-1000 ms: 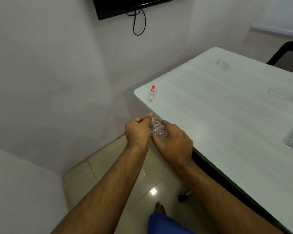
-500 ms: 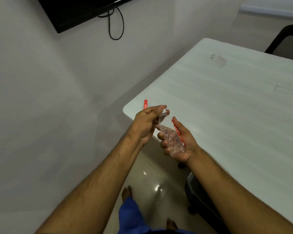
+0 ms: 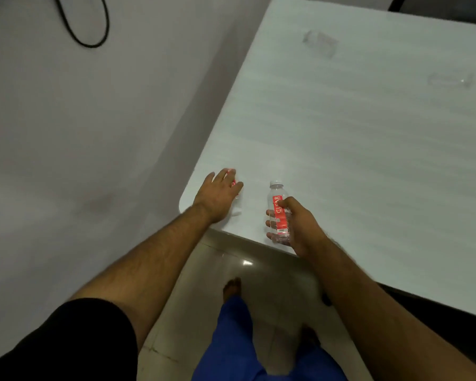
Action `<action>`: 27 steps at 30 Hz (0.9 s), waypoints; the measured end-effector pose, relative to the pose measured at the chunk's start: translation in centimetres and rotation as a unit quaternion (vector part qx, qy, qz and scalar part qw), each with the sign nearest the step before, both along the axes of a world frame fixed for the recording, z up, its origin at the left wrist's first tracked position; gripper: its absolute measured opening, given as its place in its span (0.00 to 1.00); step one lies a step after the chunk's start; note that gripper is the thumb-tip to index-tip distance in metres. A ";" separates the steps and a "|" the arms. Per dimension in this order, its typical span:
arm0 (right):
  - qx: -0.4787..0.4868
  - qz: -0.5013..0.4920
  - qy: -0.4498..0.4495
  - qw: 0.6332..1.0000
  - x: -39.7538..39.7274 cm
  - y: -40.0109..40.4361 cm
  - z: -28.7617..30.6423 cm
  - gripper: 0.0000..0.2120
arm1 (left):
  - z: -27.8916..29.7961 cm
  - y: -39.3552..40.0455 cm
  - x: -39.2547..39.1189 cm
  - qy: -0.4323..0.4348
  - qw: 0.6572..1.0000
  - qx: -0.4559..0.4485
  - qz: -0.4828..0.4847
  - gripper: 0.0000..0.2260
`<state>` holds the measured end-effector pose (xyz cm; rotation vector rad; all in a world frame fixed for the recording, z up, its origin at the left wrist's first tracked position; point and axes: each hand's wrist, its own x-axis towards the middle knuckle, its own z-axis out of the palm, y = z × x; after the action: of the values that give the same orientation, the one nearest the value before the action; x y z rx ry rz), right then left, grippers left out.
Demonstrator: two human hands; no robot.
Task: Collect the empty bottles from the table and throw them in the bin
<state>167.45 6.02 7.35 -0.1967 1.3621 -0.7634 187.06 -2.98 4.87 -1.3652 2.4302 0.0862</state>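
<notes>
My right hand (image 3: 296,224) grips a small clear bottle (image 3: 278,209) with a red label and white cap, held upright over the near corner of the white table (image 3: 368,138). My left hand (image 3: 217,195) reaches over a second red-labelled bottle (image 3: 233,180) lying at the table's left corner; its fingers are spread over it and mostly hide it. Two more clear bottles lie farther back, one (image 3: 320,42) near the far edge, one (image 3: 449,79) at the right. No bin is in view.
A pale wall (image 3: 80,133) runs close along the table's left side, with a black cable (image 3: 88,28) hanging on it. Tiled floor (image 3: 259,276) and my bare feet and blue trousers show below the table edge. A dark chair stands at the top right.
My hands have parted. The right one now holds the capped bottle alone over the table corner, and the left has reached forward onto the bottle lying at the corner. The view tilted down.
</notes>
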 end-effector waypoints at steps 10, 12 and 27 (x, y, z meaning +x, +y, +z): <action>0.000 -0.120 0.058 0.991 -1.5 2.2 0.1 0.22 | 0.1 -0.5 -3.9 0.164 0.979 0.067 0.104 0.30; -0.021 -0.160 0.084 0.983 -3.2 4.0 1.9 0.20 | 1.9 1.5 -6.6 0.270 0.936 0.123 0.188 0.29; -0.181 -0.412 0.189 0.873 -26.1 34.6 12.8 0.15 | 14.4 28.4 -38.2 0.471 0.674 0.524 0.222 0.20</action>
<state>141.32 40.57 20.19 -0.0462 1.6709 -1.7808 148.86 25.45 19.30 -1.3177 1.7333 2.3740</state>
